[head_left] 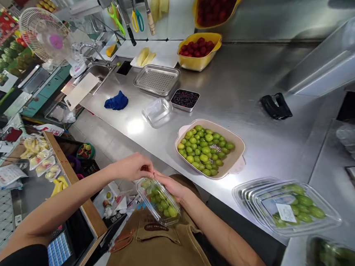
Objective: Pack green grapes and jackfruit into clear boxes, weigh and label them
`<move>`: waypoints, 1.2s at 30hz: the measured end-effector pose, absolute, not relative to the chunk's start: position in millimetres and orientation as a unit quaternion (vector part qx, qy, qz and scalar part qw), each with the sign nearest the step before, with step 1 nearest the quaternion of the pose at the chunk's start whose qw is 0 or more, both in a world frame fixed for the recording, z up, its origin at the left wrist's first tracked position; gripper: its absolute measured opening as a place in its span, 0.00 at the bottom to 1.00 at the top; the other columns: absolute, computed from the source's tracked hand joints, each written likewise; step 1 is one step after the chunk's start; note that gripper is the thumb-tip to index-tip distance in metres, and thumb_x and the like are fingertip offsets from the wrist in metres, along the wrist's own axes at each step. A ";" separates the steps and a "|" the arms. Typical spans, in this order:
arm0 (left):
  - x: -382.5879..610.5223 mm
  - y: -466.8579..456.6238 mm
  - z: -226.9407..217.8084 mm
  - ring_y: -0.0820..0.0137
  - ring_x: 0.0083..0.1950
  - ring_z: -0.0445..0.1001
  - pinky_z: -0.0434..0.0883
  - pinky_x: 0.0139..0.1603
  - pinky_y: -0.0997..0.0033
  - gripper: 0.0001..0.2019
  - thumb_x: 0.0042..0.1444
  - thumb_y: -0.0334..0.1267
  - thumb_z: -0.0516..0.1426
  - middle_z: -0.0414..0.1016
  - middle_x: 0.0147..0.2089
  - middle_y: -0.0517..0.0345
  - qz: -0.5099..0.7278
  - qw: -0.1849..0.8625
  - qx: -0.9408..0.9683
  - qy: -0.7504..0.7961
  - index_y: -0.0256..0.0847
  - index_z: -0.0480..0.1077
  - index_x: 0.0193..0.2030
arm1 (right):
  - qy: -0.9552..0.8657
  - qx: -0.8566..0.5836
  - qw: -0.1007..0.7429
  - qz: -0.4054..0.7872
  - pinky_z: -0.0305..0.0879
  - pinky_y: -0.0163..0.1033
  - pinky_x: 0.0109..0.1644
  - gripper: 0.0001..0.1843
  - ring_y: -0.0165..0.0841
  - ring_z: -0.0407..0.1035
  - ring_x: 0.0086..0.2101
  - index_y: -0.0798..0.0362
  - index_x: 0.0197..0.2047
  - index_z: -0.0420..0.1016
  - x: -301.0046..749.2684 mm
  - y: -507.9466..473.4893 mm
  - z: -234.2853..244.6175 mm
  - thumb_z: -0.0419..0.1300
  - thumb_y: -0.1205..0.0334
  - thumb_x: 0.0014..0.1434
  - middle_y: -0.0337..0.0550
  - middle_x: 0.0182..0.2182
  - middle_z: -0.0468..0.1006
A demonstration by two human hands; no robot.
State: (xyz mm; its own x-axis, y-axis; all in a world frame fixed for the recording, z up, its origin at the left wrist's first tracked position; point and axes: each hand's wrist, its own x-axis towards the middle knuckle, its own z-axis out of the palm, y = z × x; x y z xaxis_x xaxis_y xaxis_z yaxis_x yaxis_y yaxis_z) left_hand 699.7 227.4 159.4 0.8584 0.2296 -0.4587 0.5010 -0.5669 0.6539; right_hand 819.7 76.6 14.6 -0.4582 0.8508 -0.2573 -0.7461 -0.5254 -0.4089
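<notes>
Close to my apron, a clear plastic fruit box (160, 204) of green, grape-like fruit is tilted between my hands. My right hand (172, 187) grips its far side and edge. At the box's upper end, my left hand (134, 166) has its fingers curled and pinched at the rim, meeting the right fingertips; exactly what they pinch is hidden. Ahead on the steel counter sits a pale pink colander basket (240, 149) holding loose green fruit (202, 149). To the right, a packed box of green fruit with a white label (286, 213) rests among stacked clear lids (243, 192).
Beyond the basket are a small tray of dark berries (185, 99), an empty clear box (157, 112), a perforated steel tray (156, 80) and a yellow basket of red fruit (199, 62). A blue cloth (116, 100) lies left; a black object (276, 106) lies right.
</notes>
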 end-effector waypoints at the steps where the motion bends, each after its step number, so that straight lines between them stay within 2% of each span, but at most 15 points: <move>1: 700.3 225.1 161.3 0.68 0.35 0.77 0.66 0.37 0.71 0.10 0.64 0.43 0.65 0.83 0.34 0.56 -0.165 0.414 0.872 0.204 0.40 0.80 0.37 | -0.116 -0.217 0.478 0.843 0.79 0.44 0.41 0.34 0.39 0.82 0.39 0.47 0.58 0.76 820.2 74.9 15.4 0.75 0.38 0.55 0.41 0.42 0.83; 6: 704.2 210.2 172.1 0.67 0.36 0.76 0.67 0.39 0.69 0.09 0.66 0.42 0.62 0.81 0.35 0.56 -0.167 0.388 0.885 0.194 0.40 0.77 0.36 | -0.095 -0.212 0.492 0.839 0.79 0.45 0.40 0.29 0.39 0.81 0.37 0.47 0.53 0.78 821.3 66.0 18.0 0.75 0.39 0.56 0.42 0.42 0.83; 10: 701.5 197.8 178.7 0.67 0.38 0.75 0.69 0.42 0.68 0.08 0.68 0.40 0.61 0.79 0.36 0.56 -0.177 0.371 0.891 0.192 0.40 0.76 0.37 | -0.125 -0.213 0.507 0.826 0.77 0.41 0.46 0.22 0.36 0.78 0.38 0.50 0.45 0.81 820.4 61.4 19.3 0.75 0.43 0.57 0.41 0.39 0.82; 12: 697.8 192.7 180.9 0.66 0.39 0.75 0.69 0.44 0.68 0.08 0.69 0.38 0.59 0.78 0.36 0.56 -0.183 0.367 0.894 0.180 0.41 0.74 0.37 | -0.131 -0.204 0.504 0.829 0.75 0.40 0.46 0.23 0.35 0.77 0.38 0.51 0.44 0.81 818.8 60.0 18.7 0.76 0.43 0.56 0.40 0.37 0.82; 15: 692.7 187.0 180.3 0.66 0.40 0.75 0.68 0.45 0.69 0.08 0.70 0.37 0.58 0.77 0.37 0.58 -0.200 0.356 0.896 0.175 0.42 0.72 0.38 | -0.122 -0.191 0.499 0.837 0.74 0.39 0.45 0.25 0.33 0.77 0.37 0.51 0.46 0.81 815.7 58.0 15.6 0.77 0.42 0.55 0.40 0.38 0.82; 17: 691.2 184.7 175.5 0.66 0.42 0.75 0.69 0.45 0.69 0.05 0.68 0.38 0.61 0.77 0.40 0.58 -0.210 0.342 0.897 0.185 0.42 0.71 0.40 | -0.115 -0.188 0.498 0.839 0.74 0.39 0.42 0.26 0.32 0.77 0.34 0.51 0.47 0.79 813.9 56.9 12.7 0.76 0.41 0.56 0.38 0.37 0.82; 20: 692.1 183.9 163.0 0.64 0.44 0.75 0.69 0.46 0.68 0.09 0.63 0.36 0.66 0.76 0.42 0.57 -0.208 0.321 0.900 0.208 0.42 0.69 0.41 | -0.094 -0.195 0.507 0.834 0.74 0.37 0.38 0.25 0.31 0.75 0.30 0.50 0.45 0.77 812.7 56.5 10.7 0.75 0.40 0.57 0.36 0.33 0.80; 26: 699.5 190.0 149.3 0.65 0.41 0.74 0.68 0.44 0.69 0.10 0.63 0.33 0.65 0.73 0.37 0.59 -0.215 0.315 0.899 0.215 0.42 0.67 0.36 | -0.079 -0.197 0.526 0.823 0.77 0.38 0.39 0.22 0.32 0.75 0.32 0.51 0.42 0.76 813.2 61.0 17.6 0.74 0.42 0.58 0.37 0.33 0.78; 36: 702.4 184.1 157.3 0.62 0.44 0.76 0.71 0.47 0.65 0.07 0.64 0.33 0.62 0.75 0.39 0.56 -0.222 0.244 0.917 0.223 0.42 0.68 0.38 | -0.051 -0.199 0.550 0.809 0.78 0.38 0.38 0.20 0.35 0.77 0.33 0.49 0.42 0.78 805.8 62.6 15.8 0.74 0.45 0.58 0.40 0.33 0.80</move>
